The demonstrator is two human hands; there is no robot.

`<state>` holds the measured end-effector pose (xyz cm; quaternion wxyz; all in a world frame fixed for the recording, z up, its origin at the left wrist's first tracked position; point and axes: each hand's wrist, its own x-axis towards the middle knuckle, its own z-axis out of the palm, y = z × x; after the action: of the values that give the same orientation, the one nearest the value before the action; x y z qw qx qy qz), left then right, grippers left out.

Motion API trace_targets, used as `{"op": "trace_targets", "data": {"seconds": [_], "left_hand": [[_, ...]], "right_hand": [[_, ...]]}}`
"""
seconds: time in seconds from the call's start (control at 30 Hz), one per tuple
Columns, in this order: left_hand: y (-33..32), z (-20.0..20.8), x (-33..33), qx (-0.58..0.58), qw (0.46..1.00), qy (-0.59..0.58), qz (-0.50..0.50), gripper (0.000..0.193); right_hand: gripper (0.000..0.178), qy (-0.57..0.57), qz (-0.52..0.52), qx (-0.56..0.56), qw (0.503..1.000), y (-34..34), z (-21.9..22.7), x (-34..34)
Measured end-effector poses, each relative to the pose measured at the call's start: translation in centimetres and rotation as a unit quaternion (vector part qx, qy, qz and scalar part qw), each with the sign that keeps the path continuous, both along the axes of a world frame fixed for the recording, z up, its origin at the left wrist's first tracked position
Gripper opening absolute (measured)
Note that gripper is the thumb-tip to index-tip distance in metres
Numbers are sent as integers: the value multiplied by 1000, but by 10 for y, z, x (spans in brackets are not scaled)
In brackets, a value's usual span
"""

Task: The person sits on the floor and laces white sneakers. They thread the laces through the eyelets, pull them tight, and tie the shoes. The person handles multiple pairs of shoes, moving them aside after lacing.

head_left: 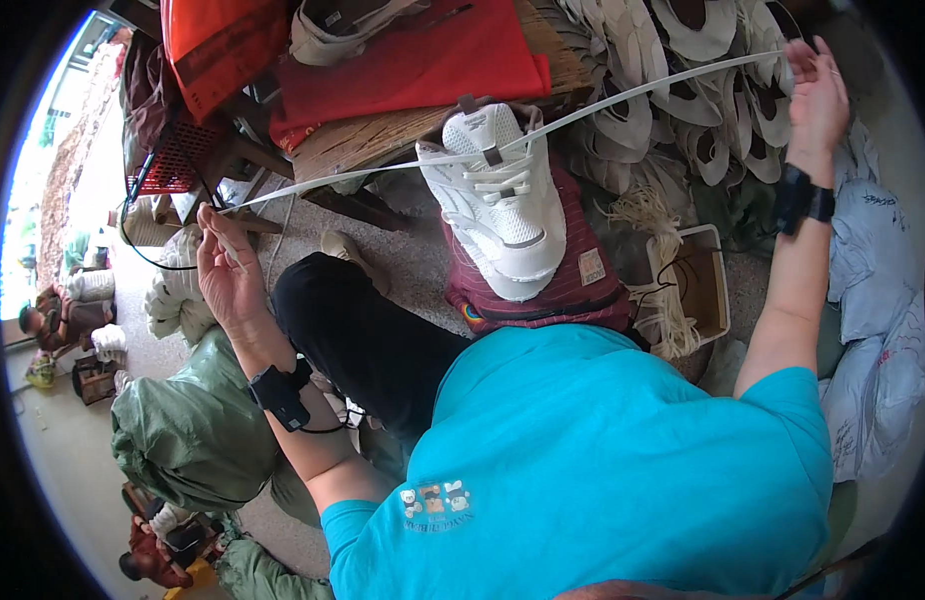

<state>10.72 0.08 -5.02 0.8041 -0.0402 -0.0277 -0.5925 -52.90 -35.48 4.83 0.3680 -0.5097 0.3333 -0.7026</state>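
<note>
A white sneaker (518,225), apparently just the upper, rests on a maroon cloth (583,262) over my leg, its toe toward me. White lace crosses its tongue through the eyelets in a few rows. Two long ends of the shoelace (663,85) run out from the top of the shoe, pulled straight to either side. My left hand (230,268) pinches one end out at the left, lower than the other. High at the far right, my right hand (819,108) grips the other end between its fingers. Neither hand touches the shoe.
A wooden bench (373,150) ahead carries a red cloth (413,75) and another shoe (333,30). Many pale shoe uppers (703,100) pile up at the far right. Laces spill over a white bin (718,285). A green sack (188,420) stands at the left; other people work farther off.
</note>
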Motion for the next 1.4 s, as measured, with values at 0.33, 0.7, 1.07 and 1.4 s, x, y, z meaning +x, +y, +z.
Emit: {"op": "trace_targets", "data": {"seconds": [0.33,0.7,1.07,1.4], "left_hand": [[4,-19,1,178,940,-200,210,27],[-28,-15,-36,252,905,-289,181,23],[-80,-14,-204,273,766,-579,66,21],[-74,-7,-213,308,682,-663,-16,27]], "right_hand": [[33,257,308,217,890,93,-63,113],[20,222,339,122,906,115,-90,196],[29,243,441,232,833,163,-93,197],[15,325,400,196,834,138,-104,193]]}}
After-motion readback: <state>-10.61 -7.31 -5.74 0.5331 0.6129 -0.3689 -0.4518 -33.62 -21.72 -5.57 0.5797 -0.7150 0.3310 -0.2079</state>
